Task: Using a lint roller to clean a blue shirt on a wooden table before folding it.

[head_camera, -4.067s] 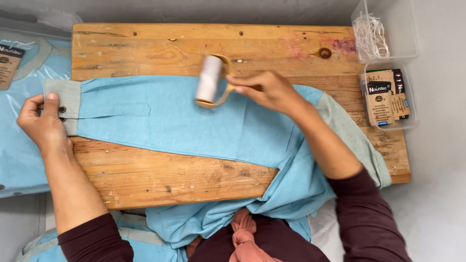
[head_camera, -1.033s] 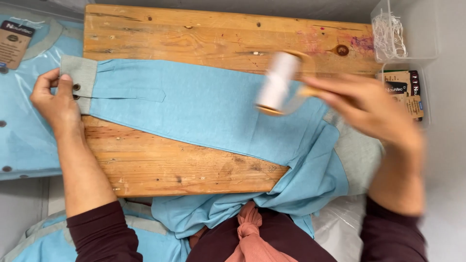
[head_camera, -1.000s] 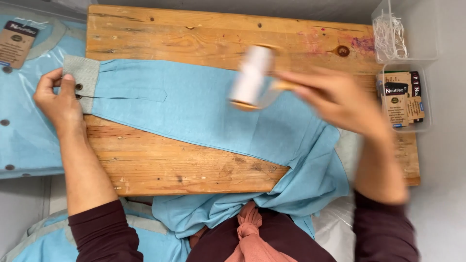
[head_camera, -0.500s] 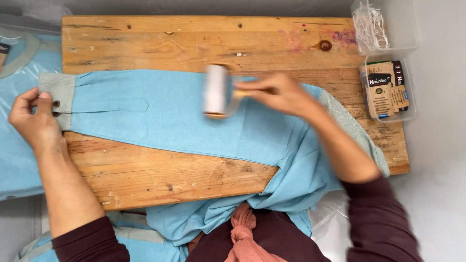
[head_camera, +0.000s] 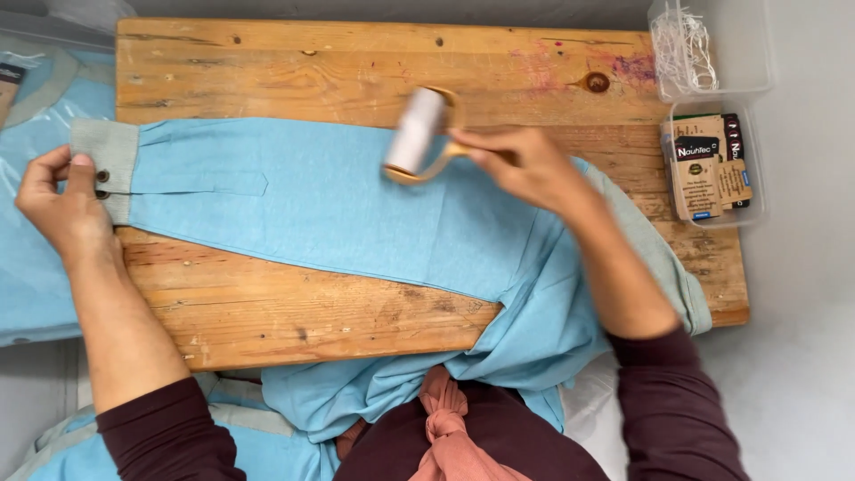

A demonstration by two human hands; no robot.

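Observation:
A light blue shirt sleeve lies stretched across a wooden board, ending in a grey cuff with dark buttons at the left. My left hand pinches that cuff and holds the sleeve taut. My right hand grips the wooden handle of a white lint roller, which rests on the sleeve near its upper edge. The rest of the shirt hangs off the board's near edge toward my lap.
Two clear plastic boxes stand at the board's right end: the far box holds white strings, the near box holds small card tags. More light blue garments lie at the left, some in clear wrap.
The lint roller has travelled back and forth along the sleeve, right then left, and now sits a little right of where it was half a second ago. My left hand stays on the cuff.

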